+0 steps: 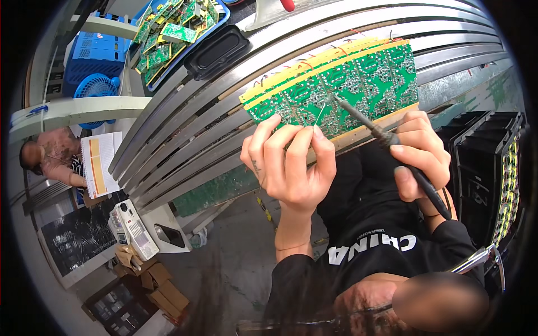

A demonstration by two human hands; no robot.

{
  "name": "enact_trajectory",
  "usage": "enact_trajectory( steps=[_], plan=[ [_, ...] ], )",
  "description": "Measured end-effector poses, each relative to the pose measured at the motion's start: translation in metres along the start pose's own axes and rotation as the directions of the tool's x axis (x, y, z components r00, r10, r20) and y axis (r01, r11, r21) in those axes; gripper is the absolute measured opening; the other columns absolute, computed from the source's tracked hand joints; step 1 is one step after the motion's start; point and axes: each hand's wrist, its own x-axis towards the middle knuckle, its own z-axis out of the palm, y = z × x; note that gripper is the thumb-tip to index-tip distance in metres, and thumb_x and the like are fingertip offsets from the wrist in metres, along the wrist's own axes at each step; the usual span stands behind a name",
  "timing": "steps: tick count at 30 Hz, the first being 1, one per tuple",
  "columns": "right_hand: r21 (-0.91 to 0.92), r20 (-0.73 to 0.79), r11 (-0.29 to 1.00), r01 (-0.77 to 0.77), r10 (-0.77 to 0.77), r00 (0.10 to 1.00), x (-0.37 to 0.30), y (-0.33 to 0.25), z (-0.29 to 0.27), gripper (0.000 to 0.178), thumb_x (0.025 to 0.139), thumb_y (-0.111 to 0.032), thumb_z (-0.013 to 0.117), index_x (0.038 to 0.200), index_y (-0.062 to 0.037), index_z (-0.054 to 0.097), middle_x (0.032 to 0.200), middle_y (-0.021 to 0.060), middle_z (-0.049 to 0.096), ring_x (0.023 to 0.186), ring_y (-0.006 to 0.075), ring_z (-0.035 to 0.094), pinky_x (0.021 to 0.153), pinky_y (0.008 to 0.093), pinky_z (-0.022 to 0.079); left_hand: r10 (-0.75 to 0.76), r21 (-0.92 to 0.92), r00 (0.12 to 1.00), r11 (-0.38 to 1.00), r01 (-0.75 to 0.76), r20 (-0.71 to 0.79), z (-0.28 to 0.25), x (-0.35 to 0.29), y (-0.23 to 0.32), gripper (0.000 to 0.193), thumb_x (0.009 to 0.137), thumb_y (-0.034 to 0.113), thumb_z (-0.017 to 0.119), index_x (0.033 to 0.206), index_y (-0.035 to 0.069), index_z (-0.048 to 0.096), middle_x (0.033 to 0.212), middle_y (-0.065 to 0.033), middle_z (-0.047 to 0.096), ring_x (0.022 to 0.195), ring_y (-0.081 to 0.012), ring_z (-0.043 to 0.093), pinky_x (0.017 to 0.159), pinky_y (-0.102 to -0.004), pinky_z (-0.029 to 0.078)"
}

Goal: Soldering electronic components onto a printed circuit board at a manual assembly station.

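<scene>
A panel of green circuit boards (386, 73) with yellow strips and loose red wires along its far edge lies before me. My right hand (423, 151) is closed round a black soldering iron (365, 121), its tip at the middle of the panel. Between the thumb and forefinger of my left hand (294, 168) is a thin strand of solder wire (320, 115), reaching up toward the iron's tip. The other left fingers rest at the panel's near left edge. Whether tip and wire touch is too small to tell.
Long metal rails (168, 137) run beneath and beyond the panel. A black tray (217, 51) sits by a blue bin (225, 15) heaped with circuit boards. Black crates (476, 168) stand close on the right. Far left are a blue fan (96, 88) and another person (56, 147).
</scene>
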Motion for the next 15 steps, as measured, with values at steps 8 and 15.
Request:
enact_trajectory(
  steps=[8,15],
  plan=[
    [0.182,-0.055,0.981,-0.065,0.076,0.996,-0.003,0.012,0.003,0.022,0.085,-0.013,0.067,0.103,0.0002,0.071,0.085,0.0128,0.066,0.073,0.0247,0.06,0.091,0.053,0.055,0.017,0.016,1.0,1.0,-0.016,-0.025,0.004,0.006,0.0,0.019,0.077,0.002,0.074,0.093,0.012,0.068,0.095,-0.0004,0.066,0.097,-0.0257,0.064,0.093,-0.0417,0.044],
    [0.143,-0.014,0.988,-0.061,0.064,0.998,0.002,0.015,0.006,0.022,0.086,-0.012,0.067,0.103,0.0005,0.071,0.084,0.013,0.066,0.074,0.025,0.061,0.093,0.0551,0.054,-0.003,0.053,1.0,0.999,0.003,-0.001,0.007,0.01,0.001,0.02,0.077,0.003,0.075,0.093,0.013,0.068,0.095,-0.0002,0.065,0.094,-0.0248,0.062,0.093,-0.0415,0.044]
  ],
)
